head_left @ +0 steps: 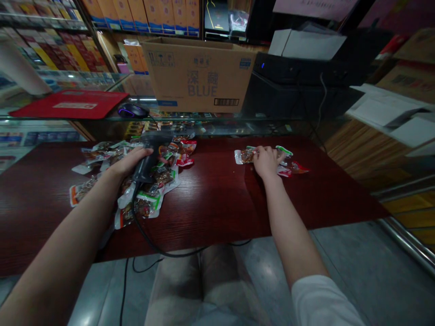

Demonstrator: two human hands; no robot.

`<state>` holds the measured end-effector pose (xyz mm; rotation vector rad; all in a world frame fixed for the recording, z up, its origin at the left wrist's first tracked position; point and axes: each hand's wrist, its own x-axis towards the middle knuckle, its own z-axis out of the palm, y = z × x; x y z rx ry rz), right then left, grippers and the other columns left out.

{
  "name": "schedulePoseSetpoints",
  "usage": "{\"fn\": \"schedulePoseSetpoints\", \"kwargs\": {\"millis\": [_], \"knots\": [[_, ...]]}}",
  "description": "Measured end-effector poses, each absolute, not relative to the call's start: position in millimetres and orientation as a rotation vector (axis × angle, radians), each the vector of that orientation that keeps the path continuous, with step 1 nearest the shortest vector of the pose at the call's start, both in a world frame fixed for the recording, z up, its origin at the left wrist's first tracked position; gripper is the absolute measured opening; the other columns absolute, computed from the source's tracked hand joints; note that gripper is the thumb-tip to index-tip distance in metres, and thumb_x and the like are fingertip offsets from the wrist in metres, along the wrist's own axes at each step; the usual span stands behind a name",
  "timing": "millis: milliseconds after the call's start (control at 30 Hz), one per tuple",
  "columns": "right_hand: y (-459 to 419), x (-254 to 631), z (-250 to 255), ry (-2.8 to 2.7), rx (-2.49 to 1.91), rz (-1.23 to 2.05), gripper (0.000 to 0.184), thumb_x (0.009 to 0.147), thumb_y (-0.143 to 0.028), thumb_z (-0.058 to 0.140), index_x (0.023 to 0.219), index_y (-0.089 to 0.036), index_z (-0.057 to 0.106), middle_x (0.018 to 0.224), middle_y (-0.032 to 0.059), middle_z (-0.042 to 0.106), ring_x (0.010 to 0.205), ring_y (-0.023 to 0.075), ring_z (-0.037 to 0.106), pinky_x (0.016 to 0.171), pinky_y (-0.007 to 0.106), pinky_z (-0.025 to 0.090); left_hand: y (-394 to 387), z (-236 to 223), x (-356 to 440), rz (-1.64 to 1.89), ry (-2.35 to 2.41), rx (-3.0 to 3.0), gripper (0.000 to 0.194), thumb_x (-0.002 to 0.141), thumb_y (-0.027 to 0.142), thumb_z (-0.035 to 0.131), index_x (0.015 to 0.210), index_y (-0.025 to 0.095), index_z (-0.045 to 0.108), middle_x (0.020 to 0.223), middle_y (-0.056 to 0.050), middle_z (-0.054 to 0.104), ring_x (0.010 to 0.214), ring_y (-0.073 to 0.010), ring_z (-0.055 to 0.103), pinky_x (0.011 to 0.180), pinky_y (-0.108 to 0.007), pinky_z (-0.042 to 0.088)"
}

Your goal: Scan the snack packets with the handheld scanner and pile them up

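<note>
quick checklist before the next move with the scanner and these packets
Left hand holding the handheld barcode scanner: ok.
Scanner cord free of snags: cannot tell; it trails off the counter edge.
Right hand on the snack packet: ok.
Barcode on that packet showing: cannot tell.
Pile of snack packets apart from that packet: ok.

- A white sleeve (321,303) with a plain, loose hem sits on the right arm, well back from the fingers of the right hand (267,162).
- The left forearm (64,240) is bare back from the fingers of the left hand (131,162).
- Pale fabric (200,285), too blurred to identify, covers the lap, below and between both hands' fingers.
</note>
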<state>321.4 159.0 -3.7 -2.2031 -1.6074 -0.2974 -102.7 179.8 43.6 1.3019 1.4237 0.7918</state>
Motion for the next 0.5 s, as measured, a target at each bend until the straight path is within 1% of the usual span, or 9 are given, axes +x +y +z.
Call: {"fn": "schedulePoseSetpoints", "kwargs": {"millis": [167,233,300,333,400,433,500], "knots": [[158,305,0,-1.599,-2.041,-0.314,0.03,0.09,-0.023,0.047,0.114,-0.018,0.064,0.12,0.0144,0.062,0.118,0.0313,0.049,0.111,0.058,0.014,180,44,-101,0.832,1.323,1.326,0.04,0.074,0.039,0.06,0.098,0.008,0.068,0.066,-0.007,0.069,0.056,-0.0181,0.057,0.045,-0.024,0.043],[159,288,2,-1.645,-1.899,-0.27,0.029,0.09,-0.023,0.047,0.114,-0.018,0.063,0.12,0.0124,0.063,0.119,0.0294,0.05,0.113,0.057,0.014,181,43,-101,0.83,1.319,1.323,0.039,0.076,0.038,0.058,0.096,0.007,0.068,0.067,-0.007,0.069,0.055,-0.0168,0.055,0.045,-0.023,0.042],[163,264,4,-1.729,-1.742,-0.166,0.028,0.091,-0.023,0.048,0.114,-0.018,0.061,0.118,0.0106,0.065,0.117,0.0275,0.053,0.115,0.054,0.017,183,42,-102,0.825,1.334,1.314,0.038,0.077,0.038,0.058,0.095,0.006,0.069,0.067,-0.008,0.069,0.055,-0.0155,0.054,0.046,-0.022,0.042],[166,251,4,-1.785,-1.665,-0.088,0.028,0.09,-0.023,0.049,0.115,-0.018,0.061,0.117,0.0103,0.066,0.116,0.027,0.054,0.115,0.052,0.02,183,41,-103,0.822,1.342,1.314,0.037,0.078,0.038,0.058,0.094,0.006,0.069,0.067,-0.008,0.069,0.055,-0.0151,0.054,0.047,-0.021,0.042],[176,222,5,-1.897,-1.53,0.123,0.033,0.089,-0.025,0.052,0.121,-0.017,0.057,0.12,0.0121,0.065,0.115,0.0263,0.056,0.109,0.046,0.034,184,39,-104,0.796,1.348,1.321,0.037,0.078,0.04,0.059,0.092,0.007,0.069,0.066,-0.007,0.068,0.056,-0.0154,0.055,0.047,-0.021,0.042],[183,208,5,-1.923,-1.487,0.246,0.039,0.088,-0.026,0.055,0.126,-0.015,0.054,0.124,0.0137,0.063,0.115,0.026,0.057,0.105,0.043,0.04,184,38,-105,0.782,1.347,1.328,0.037,0.078,0.041,0.059,0.091,0.008,0.069,0.066,-0.006,0.068,0.056,-0.0156,0.056,0.046,-0.021,0.042],[199,183,3,-1.901,-1.486,0.491,0.057,0.085,-0.032,0.062,0.136,-0.012,0.045,0.13,0.0182,0.06,0.113,0.0263,0.06,0.1,0.041,0.045,185,35,-107,0.763,1.335,1.336,0.036,0.076,0.045,0.061,0.086,0.012,0.069,0.065,-0.004,0.067,0.056,-0.0168,0.057,0.044,-0.021,0.042]]}}
